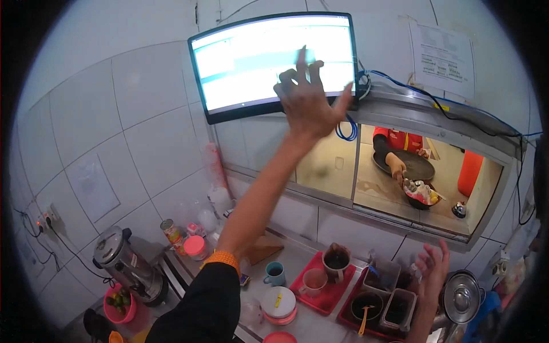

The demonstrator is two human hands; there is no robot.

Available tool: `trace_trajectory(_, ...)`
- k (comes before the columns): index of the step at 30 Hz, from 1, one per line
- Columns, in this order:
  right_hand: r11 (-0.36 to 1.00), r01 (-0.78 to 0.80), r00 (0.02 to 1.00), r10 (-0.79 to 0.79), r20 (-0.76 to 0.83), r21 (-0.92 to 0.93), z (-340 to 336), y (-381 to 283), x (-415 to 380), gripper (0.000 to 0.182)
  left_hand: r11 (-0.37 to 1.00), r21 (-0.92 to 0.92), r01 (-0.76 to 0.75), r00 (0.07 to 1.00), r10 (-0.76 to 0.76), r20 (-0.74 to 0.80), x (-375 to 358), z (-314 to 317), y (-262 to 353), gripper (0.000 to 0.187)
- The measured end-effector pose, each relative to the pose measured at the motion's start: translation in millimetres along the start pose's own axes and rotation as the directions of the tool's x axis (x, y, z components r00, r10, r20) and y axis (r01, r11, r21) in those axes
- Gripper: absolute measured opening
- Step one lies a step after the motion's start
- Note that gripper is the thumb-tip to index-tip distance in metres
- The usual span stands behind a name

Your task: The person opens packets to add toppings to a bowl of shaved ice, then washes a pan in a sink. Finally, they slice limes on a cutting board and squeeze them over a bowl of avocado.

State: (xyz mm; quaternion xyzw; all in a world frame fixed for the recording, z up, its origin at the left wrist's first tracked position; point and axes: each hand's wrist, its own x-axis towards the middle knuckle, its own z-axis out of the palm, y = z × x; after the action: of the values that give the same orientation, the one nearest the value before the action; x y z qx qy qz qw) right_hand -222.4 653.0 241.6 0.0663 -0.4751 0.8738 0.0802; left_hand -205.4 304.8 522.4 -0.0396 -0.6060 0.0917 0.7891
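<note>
In the upper middle of the frame the left hand (309, 97) is raised high, with the fingers spread wide and the fingertips touching or just in front of the monitor (251, 63), which is mounted on the tiled wall and shows a bright, blurred screen; the hand holds nothing. The arm goes down from there to the lower middle of the frame, with an orange cuff (222, 259) and a black sleeve (200, 308). In the lower right corner the right hand (433, 266) is open too, the fingers loosely apart, and it is empty; it hovers above the red tray (351, 317) with dark containers and just beside a steel pot lid (461, 297). To the left of this tray another red tray (329, 300) carries a pink cup (314, 281) and a jug of dark liquid (336, 262). Near it on the counter stand a teal mug (275, 273) and a round white container (278, 303). In the lower left a metal urn (123, 268) stands beside a pink bowl of green limes (119, 303). At the right middle, through the serving window (423, 188), another person in a red top rests a hand (396, 166) near a dark pan, with a bowl of food (420, 193) just below it.
</note>
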Motion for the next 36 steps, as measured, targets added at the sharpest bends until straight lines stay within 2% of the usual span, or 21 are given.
trace_trajectory(2,1.0,0.006,1.0,-0.006,-0.03,-0.014,7,1,-38,0.05,0.997,0.071,-0.016,0.999,0.018,-0.039,26,-4,-34,0.056)
trace_trajectory(6,0.999,-0.006,0.994,0.002,-0.11,-0.043,13,13,-92,0.047,0.981,0.195,-0.018,1.0,0.02,-0.011,51,3,-85,0.064)
trace_trajectory(7,0.999,-0.003,0.991,-0.002,-0.132,-0.039,14,18,-101,0.047,0.989,0.145,0.037,0.995,-0.05,0.086,55,3,-91,0.062)
trace_trajectory(10,0.998,-0.009,0.981,-0.003,-0.194,-0.061,20,23,-128,0.045,0.989,0.136,0.053,0.981,-0.077,0.179,54,2,-97,0.062)
trace_trajectory(11,0.999,-0.01,0.972,0.0,-0.233,-0.043,27,22,-139,0.039,0.991,0.128,0.038,0.989,-0.056,0.138,52,0,-97,0.061)
trace_trajectory(13,0.992,-0.004,0.986,-0.018,-0.165,-0.129,26,18,-162,0.045,0.993,0.115,-0.001,0.999,-0.005,0.051,48,-8,-93,0.058)
trace_trajectory(14,0.985,0.0,0.991,-0.023,-0.13,-0.172,23,20,-173,0.049,0.997,0.078,-0.019,0.998,0.013,0.066,45,-14,-89,0.055)
trace_trajectory(16,0.988,-0.035,0.981,0.006,-0.192,-0.147,26,29,-193,0.043,0.999,0.005,-0.054,0.994,0.053,0.096,36,-31,-77,0.049)
trace_trajectory(18,0.989,-0.078,0.973,0.049,-0.225,-0.123,29,33,-214,0.04,0.972,-0.127,-0.2,0.979,0.203,0.013,31,-56,-62,0.028)
trace_trajectory(20,0.989,-0.106,0.965,0.078,-0.251,-0.099,23,42,-229,0.035,0.893,-0.371,-0.255,0.915,0.347,0.206,26,-83,-55,0.027)
trace_trajectory(23,0.985,-0.128,0.939,0.085,-0.332,-0.112,16,55,-247,0.032,0.785,-0.538,-0.306,0.799,0.519,0.303,32,-144,-35,0.029)
trace_trajectory(26,0.984,-0.162,0.912,0.121,-0.392,-0.074,8,61,-258,0.03,0.681,-0.646,-0.345,0.77,0.599,0.221,45,-208,-19,0.02)
trace_trajectory(29,0.978,-0.199,0.901,0.159,-0.404,-0.06,14,58,-264,0.029,0.756,-0.639,-0.141,0.855,0.418,0.306,45,-267,-8,0.018)
trace_trajectory(36,0.968,-0.235,0.91,0.187,-0.371,-0.087,36,69,-262,0.031,0.739,-0.67,-0.068,0.829,0.415,0.374,21,-301,-2,0.017)
